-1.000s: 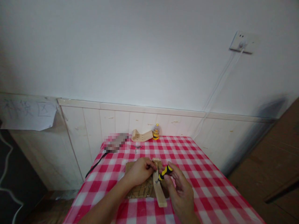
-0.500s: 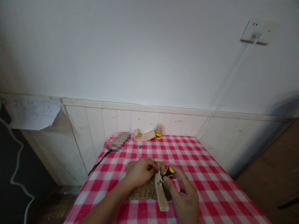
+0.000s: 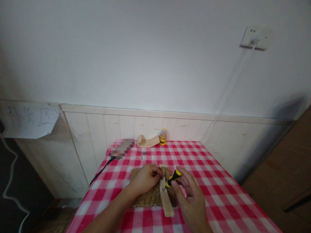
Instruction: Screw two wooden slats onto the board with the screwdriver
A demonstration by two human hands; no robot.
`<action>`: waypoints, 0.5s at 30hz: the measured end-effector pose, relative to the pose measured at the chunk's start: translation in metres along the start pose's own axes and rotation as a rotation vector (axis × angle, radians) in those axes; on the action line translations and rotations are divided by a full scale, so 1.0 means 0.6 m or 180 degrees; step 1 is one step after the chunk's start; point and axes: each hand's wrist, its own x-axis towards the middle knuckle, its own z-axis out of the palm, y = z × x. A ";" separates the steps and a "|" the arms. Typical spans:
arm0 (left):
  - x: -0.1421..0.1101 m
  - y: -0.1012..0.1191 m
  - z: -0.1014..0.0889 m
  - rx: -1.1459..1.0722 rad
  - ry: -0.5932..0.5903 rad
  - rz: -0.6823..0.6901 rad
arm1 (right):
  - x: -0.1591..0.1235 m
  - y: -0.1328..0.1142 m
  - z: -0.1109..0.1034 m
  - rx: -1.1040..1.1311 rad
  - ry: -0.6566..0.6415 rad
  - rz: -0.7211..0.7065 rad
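Observation:
A curved, light wooden piece (image 3: 166,202) lies across a brown patterned board (image 3: 146,200) on the table. My left hand (image 3: 145,179) rests over the board, its curled fingers against the far part of the wood; what the fingertips grip there is partly hidden. In my right hand (image 3: 191,197) is a short yellow-and-black screwdriver (image 3: 174,178), held between thumb and fingers. It slants down to the left, with its tip at a small dark screw (image 3: 163,189) on the wood.
Beyond the hands lie several loose screws (image 3: 143,153). Near the wall stand another bent wooden piece (image 3: 148,142) and a clear yellow-capped container (image 3: 163,137). A blurred flat object (image 3: 122,149) with a black strap lies at left. The table has a red-and-white checked cloth (image 3: 213,194).
The whole view has shifted slightly, so most things appear a little further left. My right fingers have moved a little on the screwdriver handle; its tip stays at the screw.

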 end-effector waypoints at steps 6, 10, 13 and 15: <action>-0.001 0.003 -0.002 0.0031 0.0001 -0.0076 | 0.023 -0.047 -0.030 -0.0505 -0.0051 -0.0214; -0.003 0.009 -0.003 0.0122 -0.0001 -0.0101 | 0.049 -0.059 -0.037 -0.0712 0.0002 -0.0521; -0.005 0.018 -0.004 0.0158 0.0036 -0.0116 | 0.072 -0.039 -0.022 -0.0667 -0.0264 -0.0781; -0.007 0.027 -0.004 0.0144 0.0067 -0.0085 | 0.084 -0.018 -0.010 -0.0706 -0.0505 -0.1081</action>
